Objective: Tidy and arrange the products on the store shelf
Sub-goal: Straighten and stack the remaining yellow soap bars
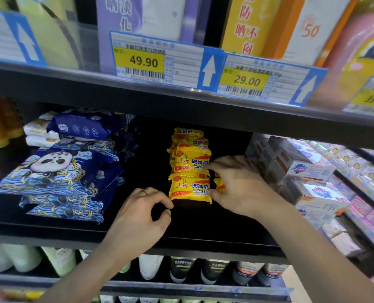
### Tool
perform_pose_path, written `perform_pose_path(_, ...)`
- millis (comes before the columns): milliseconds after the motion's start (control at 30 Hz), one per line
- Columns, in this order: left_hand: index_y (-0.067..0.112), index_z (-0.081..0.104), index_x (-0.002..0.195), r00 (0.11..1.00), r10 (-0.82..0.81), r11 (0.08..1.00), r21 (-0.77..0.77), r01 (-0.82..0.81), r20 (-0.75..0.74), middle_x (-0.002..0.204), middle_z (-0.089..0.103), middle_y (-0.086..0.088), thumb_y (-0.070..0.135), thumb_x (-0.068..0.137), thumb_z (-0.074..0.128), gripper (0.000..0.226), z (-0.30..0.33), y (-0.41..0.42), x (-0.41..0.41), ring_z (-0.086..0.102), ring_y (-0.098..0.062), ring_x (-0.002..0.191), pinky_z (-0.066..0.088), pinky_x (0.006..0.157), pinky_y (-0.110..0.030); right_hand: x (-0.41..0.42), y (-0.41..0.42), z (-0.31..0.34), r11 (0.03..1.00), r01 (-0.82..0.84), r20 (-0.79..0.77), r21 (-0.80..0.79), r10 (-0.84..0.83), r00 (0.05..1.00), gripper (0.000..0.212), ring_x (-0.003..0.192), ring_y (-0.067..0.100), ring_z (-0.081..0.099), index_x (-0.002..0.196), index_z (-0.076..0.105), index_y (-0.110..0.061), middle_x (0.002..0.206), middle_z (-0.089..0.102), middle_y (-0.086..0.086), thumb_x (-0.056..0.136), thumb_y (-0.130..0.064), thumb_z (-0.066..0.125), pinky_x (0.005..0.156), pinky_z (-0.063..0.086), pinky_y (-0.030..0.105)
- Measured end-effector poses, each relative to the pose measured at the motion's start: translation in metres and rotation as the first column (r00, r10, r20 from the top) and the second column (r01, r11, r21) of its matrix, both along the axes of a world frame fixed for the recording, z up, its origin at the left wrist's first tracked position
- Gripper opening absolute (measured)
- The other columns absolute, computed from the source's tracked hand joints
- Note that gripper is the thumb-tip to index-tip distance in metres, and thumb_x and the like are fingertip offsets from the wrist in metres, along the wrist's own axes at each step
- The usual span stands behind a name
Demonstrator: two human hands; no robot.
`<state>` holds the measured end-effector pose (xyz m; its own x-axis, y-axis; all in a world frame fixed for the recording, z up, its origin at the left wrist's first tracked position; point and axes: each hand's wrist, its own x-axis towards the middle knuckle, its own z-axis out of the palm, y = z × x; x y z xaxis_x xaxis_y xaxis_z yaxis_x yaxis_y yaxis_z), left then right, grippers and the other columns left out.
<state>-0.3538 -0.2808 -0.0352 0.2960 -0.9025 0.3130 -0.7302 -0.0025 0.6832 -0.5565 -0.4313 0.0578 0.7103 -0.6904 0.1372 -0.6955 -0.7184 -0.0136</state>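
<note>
A row of yellow sulfur soap packs (190, 167) runs front to back in the middle of the black shelf (138, 228). The front pack (189, 190) lies flat, label up. My left hand (140, 217), a ring on one finger, hovers at that pack's lower left corner with thumb and forefinger curled and apart, nothing between them. My right hand (240, 184) is against the right side of the row. Its fingers and thumb close around another yellow soap pack (220, 184), which the palm mostly hides.
Blue panda wet-wipe packs (57, 171) are piled to the left, white tissue packs (39, 132) behind them. White boxed soaps (308, 171) are stacked on the right. Price tags (157, 62) hang on the shelf above; bottles (181, 270) stand on the shelf below.
</note>
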Motion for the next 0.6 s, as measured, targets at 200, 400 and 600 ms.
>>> perform_pose_path(200,0.040,0.069,0.094,0.999,0.015,1.000,-0.009,-0.015,-0.036,0.106,0.062,0.028,0.028,0.092,0.068,0.013,0.002,0.000,0.000,0.046,0.004,0.116,0.034,0.092,-0.015,0.039,0.015,-0.015,0.993,-0.090,-0.198,-0.072,0.074,0.977,0.076,0.144,0.029,0.029,0.153,0.038,-0.027,0.152,0.045,0.000,0.088,-0.057,0.066,0.126,0.011,0.054)
perform_pose_path(400,0.039,0.065,0.093,0.993,0.060,0.996,-0.055,-0.067,-0.106,0.103,0.061,0.025,0.024,0.092,0.068,0.016,0.002,-0.002,0.004,0.048,0.002,0.112,0.037,0.090,-0.016,0.056,0.017,-0.025,0.996,-0.078,-0.191,-0.038,0.069,0.979,0.067,0.140,0.032,0.032,0.150,0.042,-0.021,0.144,0.052,0.006,0.090,-0.035,0.068,0.122,0.015,0.055)
perform_pose_path(600,0.039,0.062,0.107,0.962,0.080,0.985,-0.130,-0.117,-0.262,0.108,0.067,0.022,0.035,0.093,0.067,0.015,0.006,-0.004,0.005,0.058,0.001,0.113,0.046,0.097,-0.023,0.050,0.024,-0.028,0.996,-0.090,-0.041,-0.028,0.089,0.995,0.069,0.140,0.031,0.032,0.149,0.048,-0.031,0.142,0.051,0.001,0.086,-0.035,0.073,0.124,0.017,0.050)
